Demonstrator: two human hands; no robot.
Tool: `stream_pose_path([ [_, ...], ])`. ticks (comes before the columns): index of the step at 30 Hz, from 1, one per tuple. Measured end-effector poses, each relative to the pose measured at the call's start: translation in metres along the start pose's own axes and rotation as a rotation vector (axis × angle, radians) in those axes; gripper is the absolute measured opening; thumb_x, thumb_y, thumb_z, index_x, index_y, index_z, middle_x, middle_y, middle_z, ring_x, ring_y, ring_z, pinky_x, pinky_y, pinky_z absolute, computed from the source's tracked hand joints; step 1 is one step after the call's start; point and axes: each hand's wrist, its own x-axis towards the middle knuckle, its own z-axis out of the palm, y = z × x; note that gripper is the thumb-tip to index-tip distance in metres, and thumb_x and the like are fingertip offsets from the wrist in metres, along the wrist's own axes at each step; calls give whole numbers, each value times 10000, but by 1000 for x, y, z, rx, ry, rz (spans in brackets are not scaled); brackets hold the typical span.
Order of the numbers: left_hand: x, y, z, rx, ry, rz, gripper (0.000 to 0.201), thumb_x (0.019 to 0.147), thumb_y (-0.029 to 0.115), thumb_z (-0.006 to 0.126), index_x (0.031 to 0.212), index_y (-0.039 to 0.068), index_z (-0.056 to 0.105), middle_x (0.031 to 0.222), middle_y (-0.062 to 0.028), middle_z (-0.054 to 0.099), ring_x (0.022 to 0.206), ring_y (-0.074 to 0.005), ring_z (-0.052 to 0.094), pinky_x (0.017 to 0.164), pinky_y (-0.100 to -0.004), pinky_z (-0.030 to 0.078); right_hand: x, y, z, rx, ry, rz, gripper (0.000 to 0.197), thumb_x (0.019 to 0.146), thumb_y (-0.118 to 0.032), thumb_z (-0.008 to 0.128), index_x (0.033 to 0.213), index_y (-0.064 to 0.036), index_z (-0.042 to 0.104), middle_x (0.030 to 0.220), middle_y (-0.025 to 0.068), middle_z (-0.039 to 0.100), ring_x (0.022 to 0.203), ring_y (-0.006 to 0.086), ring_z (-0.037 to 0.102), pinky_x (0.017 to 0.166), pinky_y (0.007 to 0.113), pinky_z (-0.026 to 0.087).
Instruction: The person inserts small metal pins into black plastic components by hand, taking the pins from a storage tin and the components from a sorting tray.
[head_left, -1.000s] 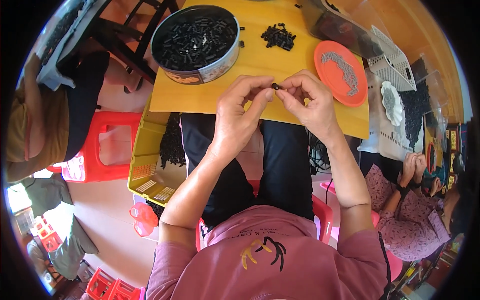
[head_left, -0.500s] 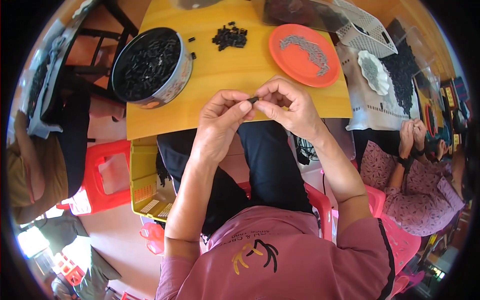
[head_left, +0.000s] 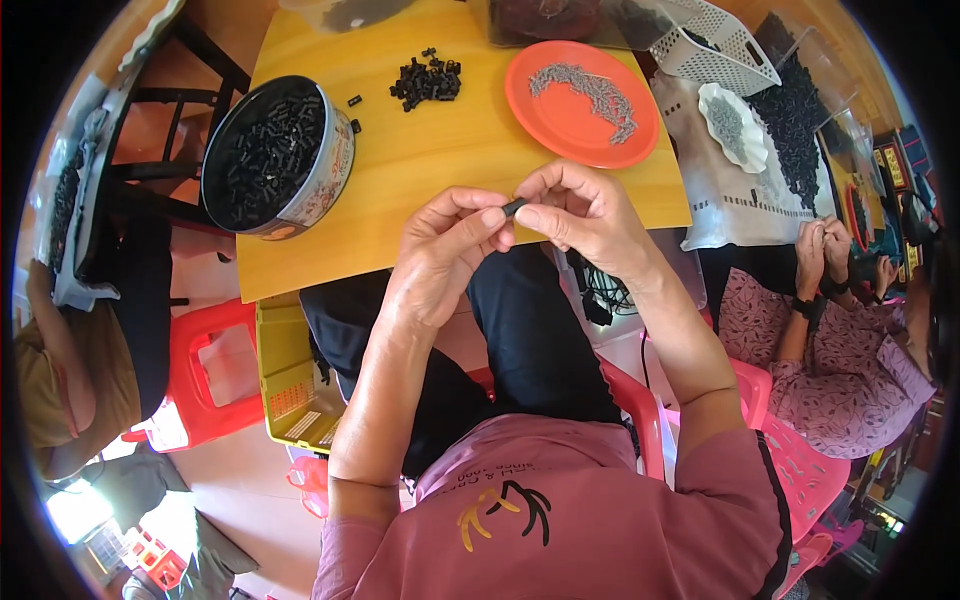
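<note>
Between my fingertips, over the near edge of the yellow table [head_left: 400, 160], is a small black plastic piece [head_left: 513, 207]. My left hand [head_left: 445, 245] pinches its left end with thumb and forefinger. At its other end, my right hand [head_left: 585, 220] grips it the same way. Beyond my hands lies an orange plate [head_left: 530, 120] bearing many small grey metal pins [head_left: 600, 92]. A pile of black pieces [head_left: 425, 82] sits farther left on the table. At the left edge, a round tin [head_left: 325, 190] is full of similar black pieces [head_left: 270, 150].
A white perforated basket [head_left: 710, 60] and a scalloped white dish [head_left: 757, 155] stand at the far right beside a heap of black parts [head_left: 795, 140]. Another person's hands [head_left: 822, 255] are there too. A yellow crate [head_left: 285, 380] and a red stool [head_left: 185, 370] are at lower left.
The table and everything on it have shifted slightly left in the view. The black piece shows a little more between my fingertips; both hands keep their pinch.
</note>
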Motion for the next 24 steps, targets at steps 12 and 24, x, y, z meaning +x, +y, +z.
stream_pose_path([
  [12,4,-1,14,350,51,74,203,917,73,654,1097,-18,633,937,-81,670,830,-130,638,785,-273,525,-4,-1,-3,2,101,30,186,905,-132,677,1019,7,630,787,-7,619,608,18,513,521,178,408],
  [24,20,-10,6,798,55,65,193,914,31,638,1097,-30,626,910,-56,675,826,-103,643,760,-248,526,2,-1,-24,-745,11,-342,130,830,4,697,951,0,649,812,31,627,635,83,549,544,229,434],
])
